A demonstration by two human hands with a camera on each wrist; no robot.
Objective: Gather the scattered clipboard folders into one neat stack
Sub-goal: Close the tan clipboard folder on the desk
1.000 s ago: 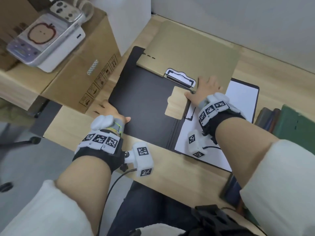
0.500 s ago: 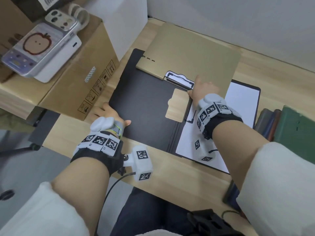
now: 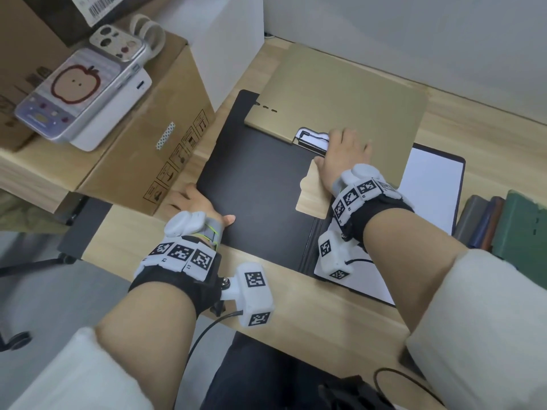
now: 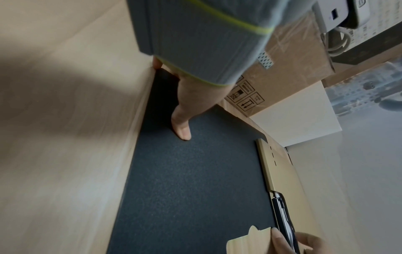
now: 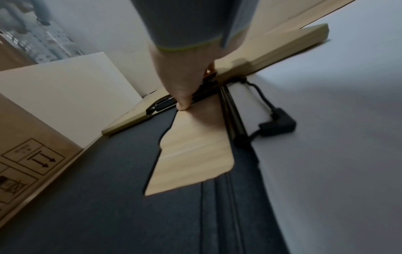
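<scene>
Pale wood-grain surface [image 3: 325, 327] runs beneath me, with a grey wall behind it. On it I see an open black clipboard folder [image 3: 260, 199], its left cover dark and its right half carrying a white sheet [image 3: 432, 184]. Lying across the far part of that folder is a flat tan clipboard folder [image 3: 340, 99] with a black-and-white metal clip [image 3: 310, 137] at its near edge. My right hand [image 3: 346, 155] rests flat on the tan folder just beside the clip, fingers straight and spread, the thumb tip down by the clip. My left hand [image 3: 198, 202] holds the near-left corner of the black cover, thumb lying on top; I cannot tell how the other fingers lie. To the left stands a brown cardboard box [image 3: 142, 161].
</scene>
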